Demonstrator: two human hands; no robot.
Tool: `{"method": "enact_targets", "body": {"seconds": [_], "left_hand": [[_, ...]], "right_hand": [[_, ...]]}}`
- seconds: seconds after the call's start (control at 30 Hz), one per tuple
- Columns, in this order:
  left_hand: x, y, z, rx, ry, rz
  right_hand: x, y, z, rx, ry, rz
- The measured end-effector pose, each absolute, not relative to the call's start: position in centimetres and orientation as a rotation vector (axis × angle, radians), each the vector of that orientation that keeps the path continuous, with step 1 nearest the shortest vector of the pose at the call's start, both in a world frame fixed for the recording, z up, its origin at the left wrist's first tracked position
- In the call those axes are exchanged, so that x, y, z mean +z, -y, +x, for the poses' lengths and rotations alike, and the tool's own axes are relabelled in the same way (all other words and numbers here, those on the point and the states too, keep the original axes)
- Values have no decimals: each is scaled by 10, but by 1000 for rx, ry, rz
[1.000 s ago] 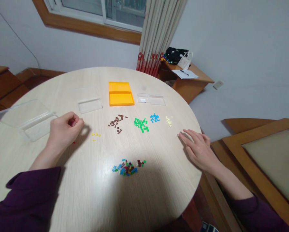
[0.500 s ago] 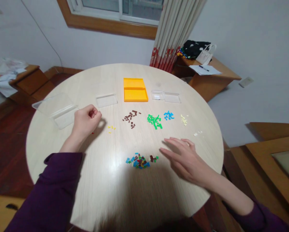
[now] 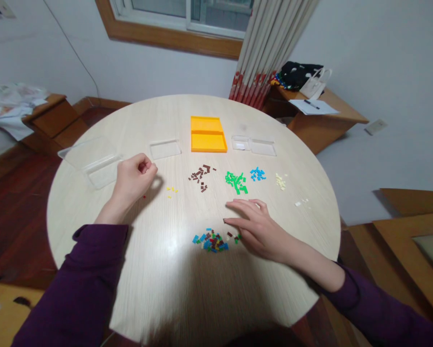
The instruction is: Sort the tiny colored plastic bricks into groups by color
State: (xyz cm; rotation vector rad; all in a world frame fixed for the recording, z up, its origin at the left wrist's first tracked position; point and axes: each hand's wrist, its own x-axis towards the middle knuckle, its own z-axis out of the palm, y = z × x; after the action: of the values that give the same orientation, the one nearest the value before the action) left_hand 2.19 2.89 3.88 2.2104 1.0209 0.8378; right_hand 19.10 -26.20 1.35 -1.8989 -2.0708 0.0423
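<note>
My left hand [image 3: 135, 180] is closed in a loose fist above the table's left side; anything inside its fingers is hidden. A red piece [image 3: 144, 196] and several yellow pieces [image 3: 171, 190] lie close by it. My right hand [image 3: 258, 226] reaches in from the right, its fingers stretched and apart. At its lowest fingertip shows a tiny dark bit, perhaps a brown piece. Just left of this hand lies a mixed pile of small toy bricks [image 3: 214, 242]. Farther back are sorted groups of brown bricks [image 3: 198, 174], green bricks [image 3: 236, 181], blue bricks [image 3: 257, 174] and cream bricks [image 3: 280, 181].
An open yellow case [image 3: 209, 142] stands at the back of the round table [image 3: 158, 289]. Clear plastic boxes lie left [image 3: 104, 172] and right [image 3: 263, 148] of it, plus a shallow clear tray [image 3: 165, 149]. A few white pieces [image 3: 298, 204] sit at the right.
My right hand has moved left toward the mixed pile, and one brown brick beside the pile has shifted. The left hand keeps its closed pose. The whole view has swung slightly.
</note>
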Motion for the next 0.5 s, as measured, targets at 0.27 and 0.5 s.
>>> {"method": "enact_targets", "body": {"seconds": [0.27, 0.5], "left_hand": [[38, -28, 22, 854, -1006, 2201], [37, -29, 22, 862, -1002, 2187]], "right_hand": [[14, 238, 197, -3, 2113, -1937], [17, 180, 203, -24, 2176, -1981]]}}
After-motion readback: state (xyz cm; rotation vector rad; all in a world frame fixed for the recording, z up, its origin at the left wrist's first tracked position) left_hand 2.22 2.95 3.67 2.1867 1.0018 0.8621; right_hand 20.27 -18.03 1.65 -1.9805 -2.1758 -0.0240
